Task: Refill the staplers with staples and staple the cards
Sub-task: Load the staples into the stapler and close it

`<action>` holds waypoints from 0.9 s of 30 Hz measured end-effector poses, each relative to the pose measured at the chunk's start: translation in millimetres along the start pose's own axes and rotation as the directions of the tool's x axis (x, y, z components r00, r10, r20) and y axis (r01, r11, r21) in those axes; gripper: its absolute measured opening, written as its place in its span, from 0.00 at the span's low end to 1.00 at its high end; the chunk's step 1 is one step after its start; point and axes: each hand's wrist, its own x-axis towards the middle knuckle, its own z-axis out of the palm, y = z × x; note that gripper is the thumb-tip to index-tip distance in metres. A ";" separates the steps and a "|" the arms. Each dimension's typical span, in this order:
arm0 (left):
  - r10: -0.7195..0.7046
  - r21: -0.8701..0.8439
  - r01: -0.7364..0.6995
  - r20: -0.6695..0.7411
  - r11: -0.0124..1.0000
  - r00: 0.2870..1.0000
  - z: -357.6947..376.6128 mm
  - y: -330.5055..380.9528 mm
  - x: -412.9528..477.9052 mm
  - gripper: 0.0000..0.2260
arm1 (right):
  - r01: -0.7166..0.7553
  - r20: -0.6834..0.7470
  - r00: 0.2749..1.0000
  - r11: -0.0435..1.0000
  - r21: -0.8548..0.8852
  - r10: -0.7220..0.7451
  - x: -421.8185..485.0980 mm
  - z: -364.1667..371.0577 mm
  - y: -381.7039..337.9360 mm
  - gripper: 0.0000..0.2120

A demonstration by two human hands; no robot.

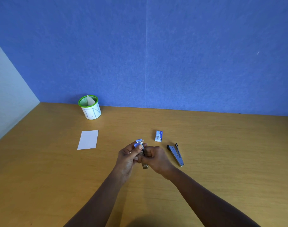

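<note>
**Holding the stapler between both grips**

Head view: the left grip (129,155) pinches the stapler (145,165) at its far blue end and the right grip (156,158) curls round its middle. Its long axis points toward the worktop's (222,145) far edge. The staple box (158,136) lies just beyond, nearer the right grip.

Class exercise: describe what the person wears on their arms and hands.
Both forearms are bare, with no sleeves, gloves or watch in view. The left hand has a thin ring on one finger; the right hand shows no jewellery.
</note>
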 end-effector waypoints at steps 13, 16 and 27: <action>-0.004 0.026 0.005 -0.033 1.000 0.999 3.3 2.5 1.0 0.06 | 0.006 -0.013 1.000 1.000 0.019 -0.006 0.5 -0.3 -0.9 0.08; -0.008 0.032 0.009 -0.026 0.999 1.000 3.6 2.4 2.1 0.06 | -0.007 -0.012 1.000 1.000 0.015 0.007 0.1 -0.7 -0.5 0.10; -0.066 0.018 0.067 -0.032 0.998 0.997 -6.3 1.7 8.1 0.11 | -0.108 0.038 0.993 0.994 0.020 0.108 1.4 2.4 -9.7 0.08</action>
